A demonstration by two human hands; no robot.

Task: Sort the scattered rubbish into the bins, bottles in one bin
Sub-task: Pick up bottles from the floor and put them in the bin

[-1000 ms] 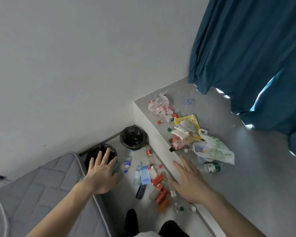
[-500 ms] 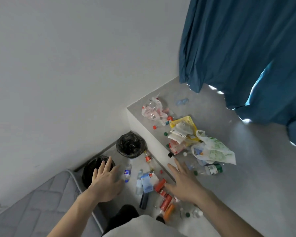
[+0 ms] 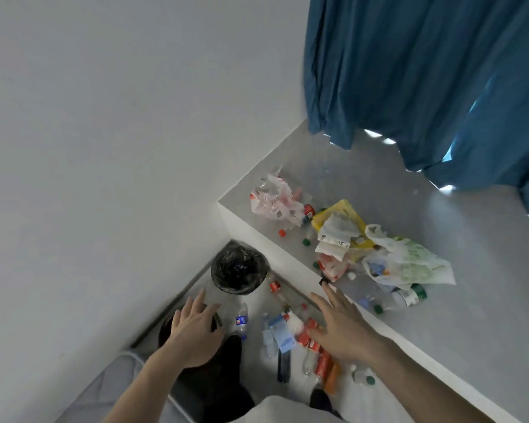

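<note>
Both hands drifting nearer the floor litter; left hand spreading wide over near bin; right hand hovering splayed, holding nothing, above red bottles.

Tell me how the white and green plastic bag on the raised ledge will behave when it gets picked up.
The white and green plastic bag lies crumpled and thin, so it will probably sag limply and weigh little. Its mouth looks open with something blue inside, so contents may spill if it is lifted by the bottom. A green-capped bottle lies against its edge and might roll when the bag moves.

Two empty hands over scattered bottles
</note>
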